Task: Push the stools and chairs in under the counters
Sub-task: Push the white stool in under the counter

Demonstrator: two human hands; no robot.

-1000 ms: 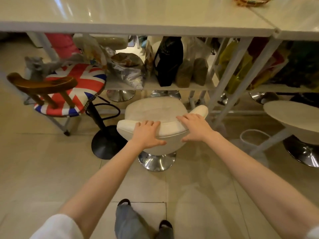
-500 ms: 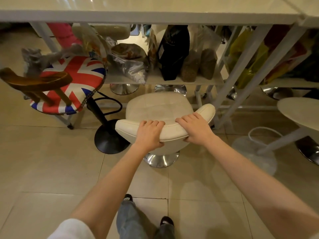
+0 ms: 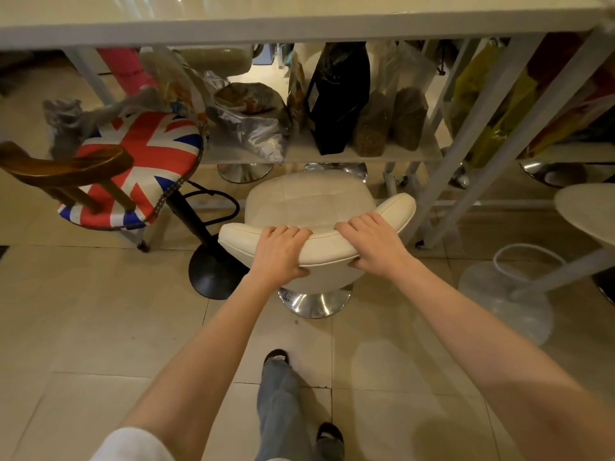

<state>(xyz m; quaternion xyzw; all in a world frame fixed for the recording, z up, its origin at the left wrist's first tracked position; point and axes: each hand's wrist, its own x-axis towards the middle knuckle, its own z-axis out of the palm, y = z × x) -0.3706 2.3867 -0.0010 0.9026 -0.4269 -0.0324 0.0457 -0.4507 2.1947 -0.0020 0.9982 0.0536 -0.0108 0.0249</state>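
Both hands, left [image 3: 278, 257] and right [image 3: 374, 242], are gripping the stool [image 3: 309, 207] backrest. It's sliding closer under the counter [image 3: 299, 26] edge, nearly tucked in.

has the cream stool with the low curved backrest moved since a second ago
Yes. The cream padded stool with the curved backrest has gone forward, its seat now nearer the white lower shelf under the counter. Both the left hand and right hand grip the backrest.
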